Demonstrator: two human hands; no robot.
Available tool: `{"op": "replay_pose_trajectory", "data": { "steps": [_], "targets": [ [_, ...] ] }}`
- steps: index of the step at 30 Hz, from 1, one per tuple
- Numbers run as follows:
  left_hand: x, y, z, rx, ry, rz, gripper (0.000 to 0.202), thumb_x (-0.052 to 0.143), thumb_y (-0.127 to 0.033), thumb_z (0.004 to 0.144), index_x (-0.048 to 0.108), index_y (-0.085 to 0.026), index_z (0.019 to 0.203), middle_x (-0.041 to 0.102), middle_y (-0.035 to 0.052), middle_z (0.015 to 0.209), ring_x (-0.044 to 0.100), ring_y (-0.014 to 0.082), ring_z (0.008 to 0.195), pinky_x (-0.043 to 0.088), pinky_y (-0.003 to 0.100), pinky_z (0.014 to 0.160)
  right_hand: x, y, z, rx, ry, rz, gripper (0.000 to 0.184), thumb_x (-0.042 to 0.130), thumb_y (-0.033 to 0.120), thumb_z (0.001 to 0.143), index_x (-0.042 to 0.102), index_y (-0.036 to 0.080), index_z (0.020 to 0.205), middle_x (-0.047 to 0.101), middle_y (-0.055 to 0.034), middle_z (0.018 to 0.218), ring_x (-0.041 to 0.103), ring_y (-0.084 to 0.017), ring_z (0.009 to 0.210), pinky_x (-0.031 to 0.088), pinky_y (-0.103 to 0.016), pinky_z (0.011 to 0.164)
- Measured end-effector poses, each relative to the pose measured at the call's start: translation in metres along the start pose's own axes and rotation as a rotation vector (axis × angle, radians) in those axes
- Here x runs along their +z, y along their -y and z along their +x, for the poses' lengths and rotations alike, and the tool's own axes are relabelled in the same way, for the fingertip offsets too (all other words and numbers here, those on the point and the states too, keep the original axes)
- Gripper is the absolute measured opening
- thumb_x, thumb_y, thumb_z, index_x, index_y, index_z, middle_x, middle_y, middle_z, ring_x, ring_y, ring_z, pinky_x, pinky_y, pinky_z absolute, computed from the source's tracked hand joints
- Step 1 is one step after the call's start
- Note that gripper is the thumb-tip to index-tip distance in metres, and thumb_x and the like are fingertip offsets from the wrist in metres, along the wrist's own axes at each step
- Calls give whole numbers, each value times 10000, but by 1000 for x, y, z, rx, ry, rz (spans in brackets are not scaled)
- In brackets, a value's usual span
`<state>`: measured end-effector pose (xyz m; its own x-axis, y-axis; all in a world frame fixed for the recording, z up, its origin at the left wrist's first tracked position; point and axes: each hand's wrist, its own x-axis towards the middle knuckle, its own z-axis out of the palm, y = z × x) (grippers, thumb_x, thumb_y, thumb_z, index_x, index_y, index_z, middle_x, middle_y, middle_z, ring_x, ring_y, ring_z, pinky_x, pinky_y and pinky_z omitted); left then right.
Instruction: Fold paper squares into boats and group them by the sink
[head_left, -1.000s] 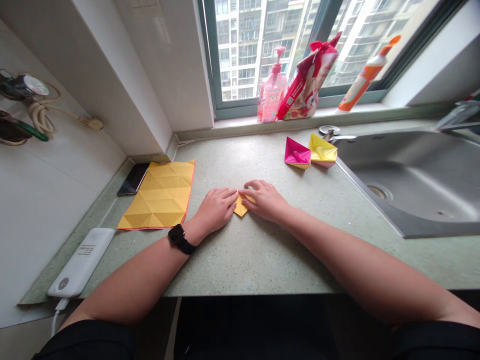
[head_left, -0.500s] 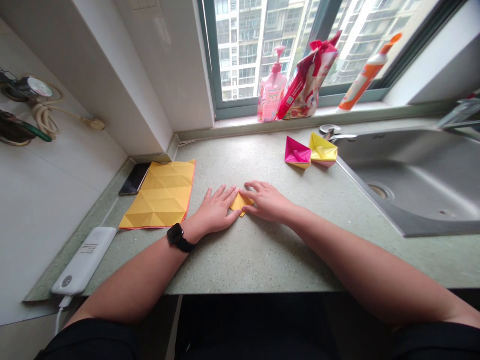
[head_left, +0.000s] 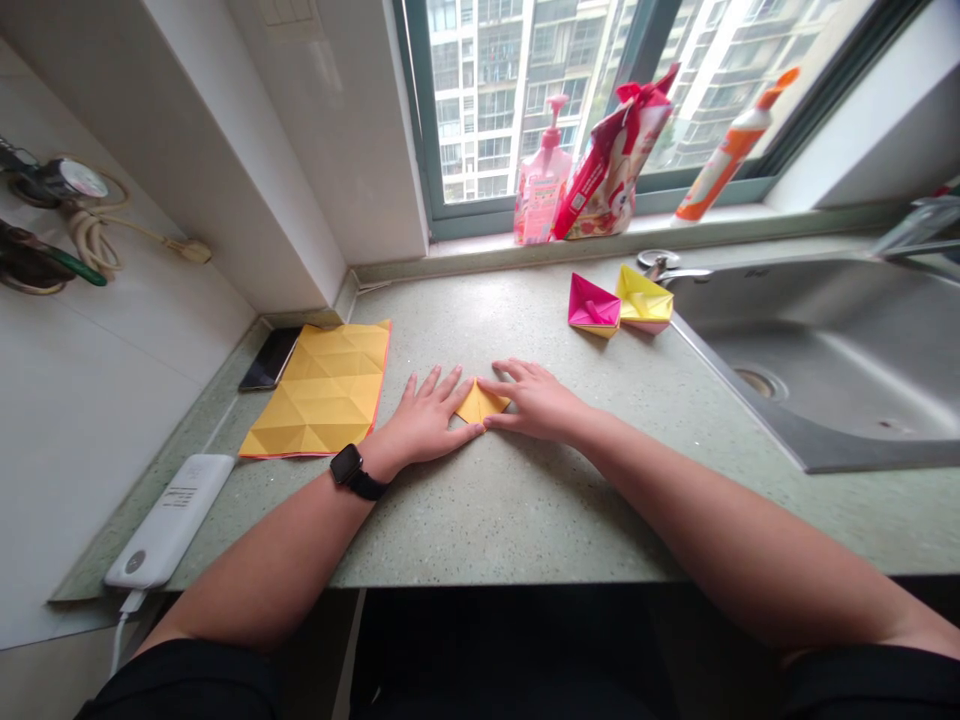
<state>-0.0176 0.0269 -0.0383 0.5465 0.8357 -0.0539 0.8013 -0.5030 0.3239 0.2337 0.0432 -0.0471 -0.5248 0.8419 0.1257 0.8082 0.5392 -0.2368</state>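
Note:
A small folded piece of yellow paper [head_left: 480,404], roughly triangular, lies flat on the speckled green countertop [head_left: 480,520]. My left hand [head_left: 427,420] rests palm down just left of it, fingers spread, with the thumb tip at its lower edge. My right hand [head_left: 532,402] lies palm down on the other side, its fingertips at the paper's right corner. Neither hand grips the paper. A large creased yellow sheet [head_left: 319,392] with a pink edge lies left of my left hand.
Two paper boats, one pink [head_left: 593,306] and one yellow [head_left: 643,299], stand beyond my hands near a steel sink [head_left: 825,370]. A phone [head_left: 270,358] and a white power bank [head_left: 171,520] lie left. A pink soap dispenser [head_left: 544,175] stands on the windowsill.
My left hand has slid slightly left and its fingers have spread, uncovering more of the folded paper. My right hand has barely moved.

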Motion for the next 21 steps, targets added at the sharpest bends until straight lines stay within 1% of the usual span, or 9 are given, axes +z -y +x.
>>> {"op": "replay_pose_trajectory", "data": {
  "steps": [2, 6, 9, 11, 13, 16, 18, 21],
  "targets": [
    [1, 2, 0, 4, 1, 4, 823, 521, -695, 1053, 351, -299, 1754, 247, 124, 1841, 155, 474, 1711, 44, 744, 1340, 1, -2, 0, 18, -2, 5, 707, 810, 685, 908, 687, 384, 1535, 588, -152, 1640, 502, -444, 1528, 413, -636, 1240],
    [5, 10, 1, 21, -20, 11, 701, 467, -571, 1106, 352, -324, 1752, 243, 97, 1847, 155, 444, 1718, 56, 730, 1347, 2, -11, -1, 64, 13, 24, 680, 801, 704, 906, 699, 422, 1516, 568, -130, 1664, 470, -464, 1556, 379, -671, 1256],
    [5, 13, 1, 30, -14, 19, 624, 411, -469, 1135, 375, -331, 1743, 241, 80, 1848, 158, 428, 1721, 75, 732, 1351, 2, -20, -1, 93, 30, 51, 658, 793, 677, 925, 687, 431, 1527, 546, -117, 1687, 439, -463, 1584, 361, -681, 1270],
    [1, 11, 1, 19, 14, 42, 608, 370, -425, 1147, 364, -329, 1747, 215, 72, 1855, 147, 416, 1725, 88, 736, 1352, 1, -28, 1, 107, 51, 78, 647, 780, 640, 950, 664, 429, 1550, 518, -107, 1712, 399, -450, 1616, 339, -676, 1291],
    [-3, 7, 1, -11, 53, 78, 608, 332, -407, 1156, 333, -333, 1759, 175, 58, 1863, 125, 396, 1732, 87, 726, 1359, -1, -34, 4, 117, 72, 108, 625, 765, 601, 974, 657, 413, 1560, 493, -104, 1731, 374, -432, 1635, 313, -661, 1315],
    [-9, 1, 0, -49, 87, 113, 602, 305, -411, 1163, 322, -341, 1761, 151, 40, 1867, 117, 365, 1738, 80, 691, 1376, -4, -39, 8, 119, 68, 152, 546, 741, 549, 1003, 701, 369, 1517, 509, -116, 1715, 393, -415, 1626, 297, -649, 1331],
    [-10, -1, 0, -61, 75, 103, 606, 333, -431, 1160, 335, -326, 1757, 182, 49, 1862, 142, 349, 1736, 90, 665, 1385, -4, -37, 9, 105, 45, 177, 484, 740, 535, 1005, 751, 351, 1452, 548, -127, 1677, 414, -416, 1611, 301, -670, 1325],
    [-8, 0, 0, -69, 17, 64, 635, 411, -451, 1144, 353, -266, 1748, 266, 88, 1840, 200, 331, 1726, 111, 638, 1394, -1, -30, 8, 66, 14, 217, 451, 784, 526, 972, 792, 338, 1381, 590, -141, 1631, 438, -430, 1593, 319, -704, 1307]
  ]
}}
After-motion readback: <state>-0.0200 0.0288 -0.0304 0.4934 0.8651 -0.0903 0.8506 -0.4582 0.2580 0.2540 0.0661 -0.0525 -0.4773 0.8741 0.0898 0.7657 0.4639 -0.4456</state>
